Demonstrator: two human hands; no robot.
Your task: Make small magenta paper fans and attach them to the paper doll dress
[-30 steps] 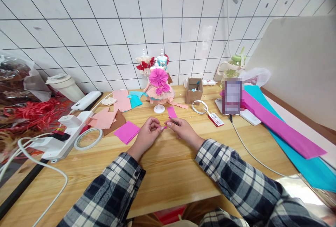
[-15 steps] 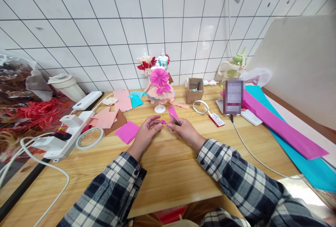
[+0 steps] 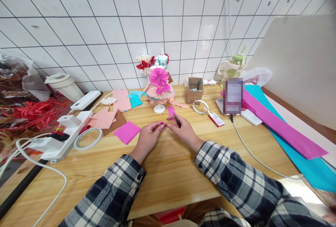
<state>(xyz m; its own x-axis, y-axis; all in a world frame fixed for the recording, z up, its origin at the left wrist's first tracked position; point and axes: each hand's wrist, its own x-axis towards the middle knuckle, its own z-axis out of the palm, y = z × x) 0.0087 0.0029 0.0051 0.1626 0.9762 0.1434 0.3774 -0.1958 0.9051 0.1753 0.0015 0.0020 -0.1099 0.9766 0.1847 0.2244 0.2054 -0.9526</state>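
Between the thumb and fingers of my left hand (image 3: 150,136) is a small folded magenta paper piece (image 3: 162,125), partly covered by the fingertips. My right hand (image 3: 185,132) is close by on the right, its fingertips almost meeting the left ones. It grips dark pointed tweezers (image 3: 177,119), tips up and away from me. Just beyond the hands lies a magenta paper strip (image 3: 170,110). A stack of magenta paper squares (image 3: 127,132) rests left of my left hand. Behind stands a small dress form (image 3: 159,92) in a peach paper skirt with magenta pleated rosettes.
A tape roll (image 3: 88,139) and peach paper (image 3: 105,119) lie left, near a power strip (image 3: 68,134) with cables. A cardboard box (image 3: 194,90), a white ring (image 3: 200,107) and a phone (image 3: 233,95) are at right. Long magenta paper (image 3: 286,129) lies beyond the phone.
My left hand's fingers have closed in around the magenta piece, which now shows less. The right hand has shifted slightly, with the tweezers turned more upright.
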